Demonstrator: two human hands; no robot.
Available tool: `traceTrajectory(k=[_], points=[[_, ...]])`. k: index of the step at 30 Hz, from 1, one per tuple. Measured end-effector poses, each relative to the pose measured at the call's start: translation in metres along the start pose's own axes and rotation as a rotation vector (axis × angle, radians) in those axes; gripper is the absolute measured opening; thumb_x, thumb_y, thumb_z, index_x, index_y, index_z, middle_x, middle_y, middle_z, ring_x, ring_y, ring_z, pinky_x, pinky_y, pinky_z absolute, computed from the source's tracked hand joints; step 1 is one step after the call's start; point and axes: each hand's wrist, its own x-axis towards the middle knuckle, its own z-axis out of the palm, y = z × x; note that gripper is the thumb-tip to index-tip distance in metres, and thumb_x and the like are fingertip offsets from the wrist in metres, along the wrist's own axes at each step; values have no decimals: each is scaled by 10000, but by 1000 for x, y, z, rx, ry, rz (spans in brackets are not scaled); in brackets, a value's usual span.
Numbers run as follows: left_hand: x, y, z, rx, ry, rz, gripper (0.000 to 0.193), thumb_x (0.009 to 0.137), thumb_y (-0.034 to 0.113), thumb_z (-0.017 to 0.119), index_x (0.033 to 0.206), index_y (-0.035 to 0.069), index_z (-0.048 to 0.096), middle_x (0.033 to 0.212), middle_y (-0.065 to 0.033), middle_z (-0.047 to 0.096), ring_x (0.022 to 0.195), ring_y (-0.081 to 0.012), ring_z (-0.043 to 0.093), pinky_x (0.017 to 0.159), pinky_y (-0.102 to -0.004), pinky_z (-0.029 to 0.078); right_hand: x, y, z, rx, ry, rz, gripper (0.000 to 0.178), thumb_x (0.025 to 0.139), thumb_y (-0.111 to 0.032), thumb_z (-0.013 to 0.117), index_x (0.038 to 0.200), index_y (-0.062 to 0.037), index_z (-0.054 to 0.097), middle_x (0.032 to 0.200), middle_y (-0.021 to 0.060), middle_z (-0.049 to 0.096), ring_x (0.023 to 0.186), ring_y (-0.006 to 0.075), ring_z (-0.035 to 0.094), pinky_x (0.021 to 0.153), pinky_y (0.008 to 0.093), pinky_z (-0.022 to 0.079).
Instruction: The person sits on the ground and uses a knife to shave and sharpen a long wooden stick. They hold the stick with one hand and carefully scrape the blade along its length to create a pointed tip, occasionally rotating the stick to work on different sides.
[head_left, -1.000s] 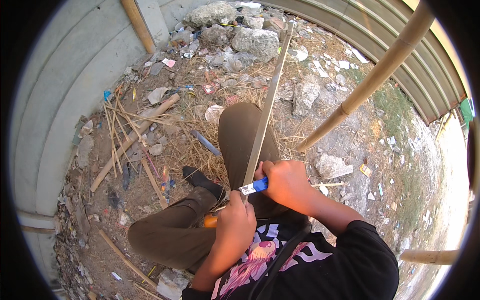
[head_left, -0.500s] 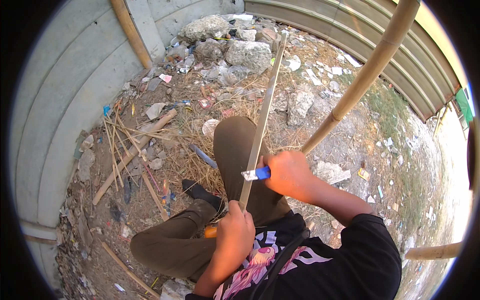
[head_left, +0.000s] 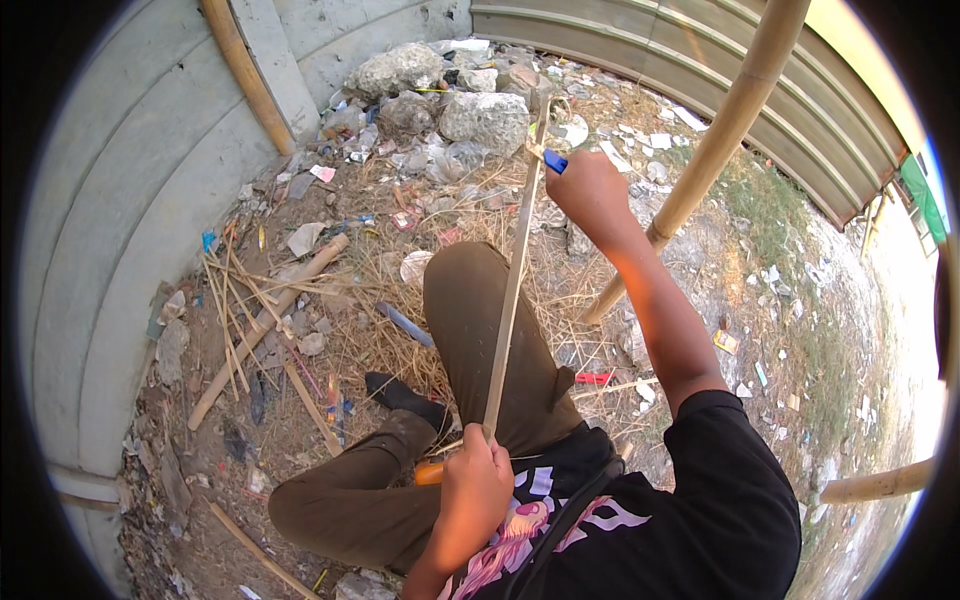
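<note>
A long, thin bamboo strip (head_left: 512, 290) slants up and away in front of me, passing over my raised knee. Its near end is gripped in my left hand (head_left: 476, 485), fingers closed around it close to my shirt. Well up the strip, my right hand (head_left: 592, 195) is closed on a blue cutter knife (head_left: 555, 160), which meets the strip near its far end. A pale curl of shaving (head_left: 556, 103) shows beside that far end. The cutter's blade is hard to make out there.
A thick bamboo pole (head_left: 700, 170) leans at the right of the strip. On the littered ground lie bamboo sticks (head_left: 270, 330), a grey blade-like piece (head_left: 405, 325) and a red object (head_left: 593, 379). Rocks (head_left: 485, 120) lie ahead, a concrete wall (head_left: 150, 200) left. Something orange (head_left: 428, 473) is by my leg.
My right hand has slid the cutter knife away from me along the strip, from beside my knee to near its far end. The left hand keeps its hold, slightly lower.
</note>
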Motion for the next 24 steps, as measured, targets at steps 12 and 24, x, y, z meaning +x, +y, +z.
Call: traceTrajectory(k=[12,24], points=[[16,0,-16,-135,35,4,144,918,61,574,962,-35,475,675,-270,607,670,-482,637,562,-538,484,-196,-25,30,177,-191,-705,232,845,-247,684,688,-89,619,592,122,639,503,322,651,486,435,521],[4,1,-15,-116,85,-33,114,919,50,571,886,-37,506,687,-257,617,661,-431,661,536,-453,490,-67,-40,32,171,153,-440,245,843,-271,658,745,-51,699,655,165,661,618,333,685,584,441,542]])
